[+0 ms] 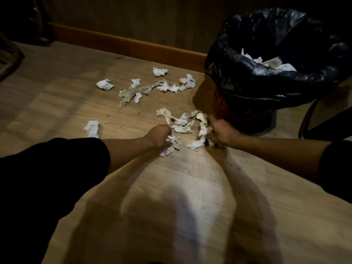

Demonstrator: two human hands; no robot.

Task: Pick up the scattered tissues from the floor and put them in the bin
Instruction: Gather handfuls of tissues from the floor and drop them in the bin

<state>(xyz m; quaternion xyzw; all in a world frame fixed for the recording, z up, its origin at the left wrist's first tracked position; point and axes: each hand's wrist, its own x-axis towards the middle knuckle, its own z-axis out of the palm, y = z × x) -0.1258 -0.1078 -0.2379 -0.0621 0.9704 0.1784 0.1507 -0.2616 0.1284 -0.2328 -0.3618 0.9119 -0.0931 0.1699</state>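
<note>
Several crumpled white tissues lie on the wooden floor (pixel 57 103). My left hand (pixel 160 135) is closed on a bunch of tissues (pixel 172 144) low on the floor. My right hand (pixel 221 131) grips another bunch of tissues (pixel 202 130) just in front of the bin. A loose cluster of tissues (pixel 182 122) lies between my hands. More tissues (pixel 137 91) lie farther back, one tissue (pixel 104 84) to the left and a folded tissue (pixel 92 128) near my left forearm. The bin (pixel 243 109), lined with a black bag (pixel 238 61), holds white tissues (pixel 274 62).
A wooden skirting board (pixel 122 43) and wall run along the back. A dark chair leg (pixel 306 119) stands right of the bin. Dark furniture (pixel 9 56) sits at the far left. Bare floor stretches in the foreground.
</note>
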